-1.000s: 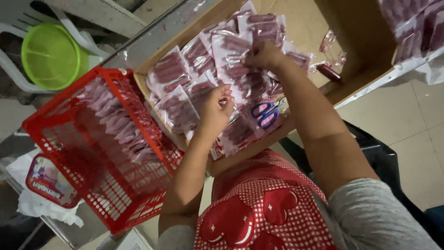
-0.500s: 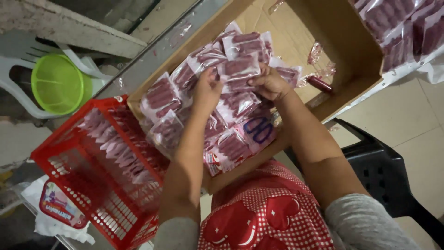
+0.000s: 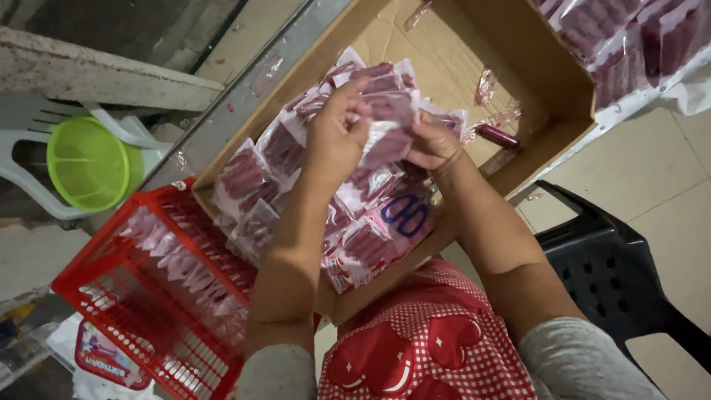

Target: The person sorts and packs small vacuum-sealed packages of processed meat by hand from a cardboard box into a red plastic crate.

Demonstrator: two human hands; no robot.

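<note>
Pale floor tiles (image 3: 666, 185) surround a shallow cardboard box (image 3: 548, 89), which serves as the landmark for all positions below. Inside the box, toward its near left corner, a heap of packs (image 3: 296, 163) is piled: clear plastic pouches, each holding a row of dark red sausages. One loose sausage (image 3: 498, 135) lies on the bare box floor to the right of the heap.

Above the heap, one pack (image 3: 385, 122) is held up between both hands. The left hand (image 3: 337, 137) is closed on the pack's left edge, fingers curled over the front and thumb behind as far as can be seen. The right hand (image 3: 433, 144) is closed on the lower right edge; its fingertips are hidden behind the pouch, so the exact pinch cannot be told.

Handling judgement: the pack is light and limp. The film is judged smooth and likely slippery, and it bends between the sausages. A grip at the flat sealed border, or across the full width with thumb opposed to fingers, is recommended. Hard squeezing of the filled middle is to be avoided, as the contents are soft and the seal may split.

Left of the box, touching its near corner, a red wire basket (image 3: 133, 296) holds more pouches. Beyond the basket a green bowl (image 3: 92, 163) rests on a white chair (image 3: 29, 185). Right of the box a black chair (image 3: 615, 274) stands.
</note>
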